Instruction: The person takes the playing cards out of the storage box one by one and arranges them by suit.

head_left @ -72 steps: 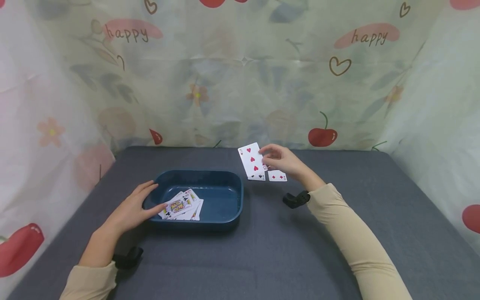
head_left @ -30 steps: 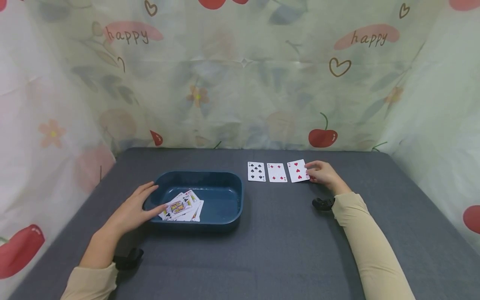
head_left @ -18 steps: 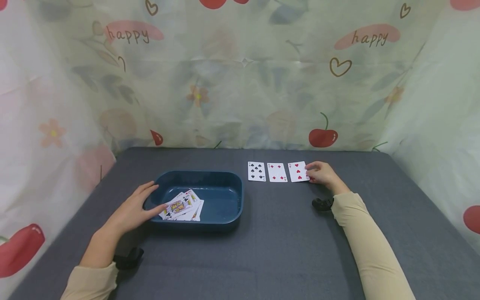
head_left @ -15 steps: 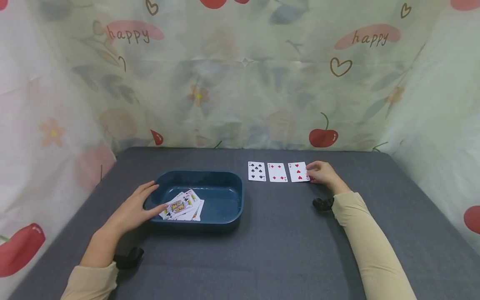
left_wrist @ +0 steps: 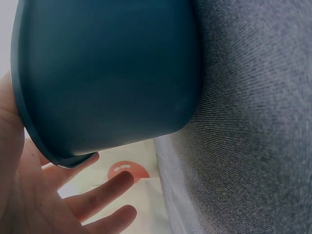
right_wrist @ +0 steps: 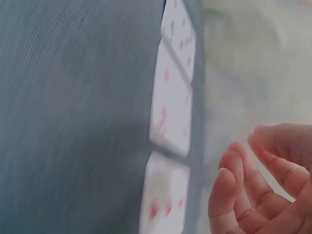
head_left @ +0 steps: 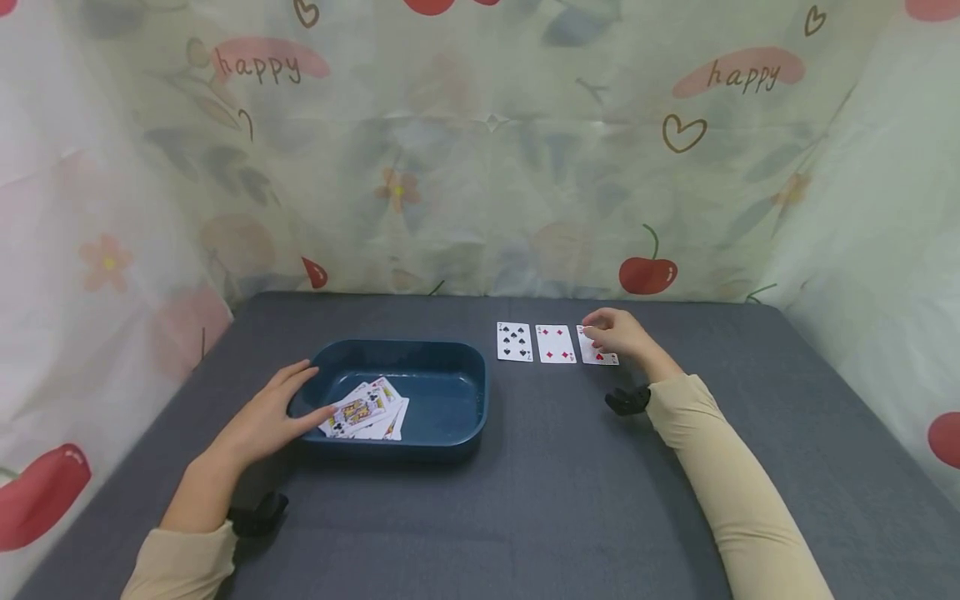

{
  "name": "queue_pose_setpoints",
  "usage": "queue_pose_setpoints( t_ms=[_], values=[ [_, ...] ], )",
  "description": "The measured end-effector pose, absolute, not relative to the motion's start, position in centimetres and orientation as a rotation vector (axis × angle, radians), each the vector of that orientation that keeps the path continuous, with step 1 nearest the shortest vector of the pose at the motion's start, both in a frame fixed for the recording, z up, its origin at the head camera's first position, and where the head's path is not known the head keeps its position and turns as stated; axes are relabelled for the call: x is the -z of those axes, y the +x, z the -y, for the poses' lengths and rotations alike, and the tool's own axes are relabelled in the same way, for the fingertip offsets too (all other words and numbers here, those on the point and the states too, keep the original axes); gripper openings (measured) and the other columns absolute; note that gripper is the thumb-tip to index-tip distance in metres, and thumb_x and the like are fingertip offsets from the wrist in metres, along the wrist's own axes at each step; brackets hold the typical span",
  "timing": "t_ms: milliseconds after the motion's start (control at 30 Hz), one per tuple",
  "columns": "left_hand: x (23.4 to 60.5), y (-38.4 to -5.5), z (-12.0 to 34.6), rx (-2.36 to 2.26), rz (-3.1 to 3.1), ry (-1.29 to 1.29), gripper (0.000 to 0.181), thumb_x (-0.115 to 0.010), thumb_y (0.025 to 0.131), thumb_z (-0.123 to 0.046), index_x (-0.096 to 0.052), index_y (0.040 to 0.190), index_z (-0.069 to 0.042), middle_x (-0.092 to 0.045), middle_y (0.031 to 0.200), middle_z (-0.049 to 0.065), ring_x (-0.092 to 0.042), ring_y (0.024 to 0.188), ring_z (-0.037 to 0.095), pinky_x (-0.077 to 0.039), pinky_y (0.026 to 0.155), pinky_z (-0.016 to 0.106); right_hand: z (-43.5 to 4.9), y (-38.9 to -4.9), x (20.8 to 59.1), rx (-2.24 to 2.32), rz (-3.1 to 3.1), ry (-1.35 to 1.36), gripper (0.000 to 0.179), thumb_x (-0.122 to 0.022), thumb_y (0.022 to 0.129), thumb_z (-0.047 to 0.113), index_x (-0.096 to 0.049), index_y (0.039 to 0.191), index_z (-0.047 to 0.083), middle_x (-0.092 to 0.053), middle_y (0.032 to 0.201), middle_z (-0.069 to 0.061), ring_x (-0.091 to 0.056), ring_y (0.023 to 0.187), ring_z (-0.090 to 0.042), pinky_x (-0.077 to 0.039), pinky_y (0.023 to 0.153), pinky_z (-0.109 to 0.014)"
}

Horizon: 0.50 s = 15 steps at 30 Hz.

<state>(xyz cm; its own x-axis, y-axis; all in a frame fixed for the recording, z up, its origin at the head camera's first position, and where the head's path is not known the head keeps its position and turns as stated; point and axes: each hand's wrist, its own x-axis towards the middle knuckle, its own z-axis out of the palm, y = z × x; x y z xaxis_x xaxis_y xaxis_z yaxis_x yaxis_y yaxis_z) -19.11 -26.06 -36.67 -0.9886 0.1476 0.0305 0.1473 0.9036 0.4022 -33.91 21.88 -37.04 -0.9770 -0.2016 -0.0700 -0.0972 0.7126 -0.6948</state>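
In the head view, my left hand (head_left: 258,421) rests on the left end of a dark blue tray (head_left: 442,454), its thumb reaching over the rim and the fingers spread along the outside. The left wrist view shows these fingers loosely straight beneath the lip of the tray (left_wrist: 112,73). My right hand (head_left: 618,333) hovers over a three of hearts (head_left: 606,359), hiding its upper part. In the right wrist view the fingers of this hand (right_wrist: 265,185) hold nothing and are apart from the hearts card (right_wrist: 163,204).
A seven of spades (head_left: 514,342) and a four of diamonds (head_left: 556,344) lie face up in a row left of the three of hearts. Several cards, a king of clubs (head_left: 360,410) on top, lie heaped in the tray. A patterned curtain (head_left: 480,167) stands behind the table.
My right hand carried the three of hearts right, laid it at the row's right end and straightened it. It has since let go and moved up and left. The left hand stayed put.
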Motion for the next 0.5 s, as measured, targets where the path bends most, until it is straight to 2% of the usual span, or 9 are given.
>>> queue_pose_setpoints(
  t_ms=[133, 233, 433, 500],
  values=[
    [36.6, -19.2, 26.0, -0.648, -3.066, 0.244, 0.082, -0.058, 0.085, -0.052, -0.033, 0.142, 0.001, -0.023, 0.150, 0.025, -0.026, 0.135, 0.046, -0.030, 0.102, 0.065, -19.4, -33.7, 36.1, 1.153, -2.723, -0.369, 0.035, -0.050, 0.095, 0.018, -0.053, 0.123, -0.003, -0.058, 0.116, -0.027, -0.062, 0.098, -0.036, -0.055, 0.082, -0.041],
    [36.6, -19.2, 26.0, -0.645, -3.070, 0.247, 0.082, -0.059, 0.085, -0.052, -0.033, 0.142, 0.001, -0.024, 0.150, 0.025, -0.027, 0.135, 0.046, -0.030, 0.103, 0.065, -17.3, -33.5, 35.3, 1.181, -2.672, -0.460, 0.035, -0.052, 0.094, 0.019, -0.054, 0.123, -0.001, -0.058, 0.118, -0.025, -0.061, 0.100, -0.036, -0.053, 0.085, -0.043],
    [36.7, -19.2, 26.0, -0.645, -3.073, 0.250, 0.081, -0.059, 0.085, -0.051, -0.034, 0.141, 0.002, -0.024, 0.150, 0.025, -0.027, 0.135, 0.047, -0.029, 0.103, 0.065, -12.8, -32.4, 33.7, 1.174, -2.587, -0.684, 0.029, -0.055, 0.093, 0.019, -0.057, 0.119, 0.005, -0.061, 0.114, -0.019, -0.061, 0.099, -0.034, -0.053, 0.084, -0.043],
    [36.7, -19.2, 26.0, -0.643, -3.073, 0.251, 0.081, -0.059, 0.085, -0.050, -0.034, 0.141, 0.002, -0.024, 0.149, 0.026, -0.027, 0.134, 0.047, -0.030, 0.103, 0.065, -11.3, -32.1, 33.3, 1.153, -2.552, -0.772, 0.028, -0.056, 0.093, 0.018, -0.057, 0.118, 0.006, -0.062, 0.114, -0.016, -0.062, 0.099, -0.033, -0.054, 0.081, -0.040]
  ],
)
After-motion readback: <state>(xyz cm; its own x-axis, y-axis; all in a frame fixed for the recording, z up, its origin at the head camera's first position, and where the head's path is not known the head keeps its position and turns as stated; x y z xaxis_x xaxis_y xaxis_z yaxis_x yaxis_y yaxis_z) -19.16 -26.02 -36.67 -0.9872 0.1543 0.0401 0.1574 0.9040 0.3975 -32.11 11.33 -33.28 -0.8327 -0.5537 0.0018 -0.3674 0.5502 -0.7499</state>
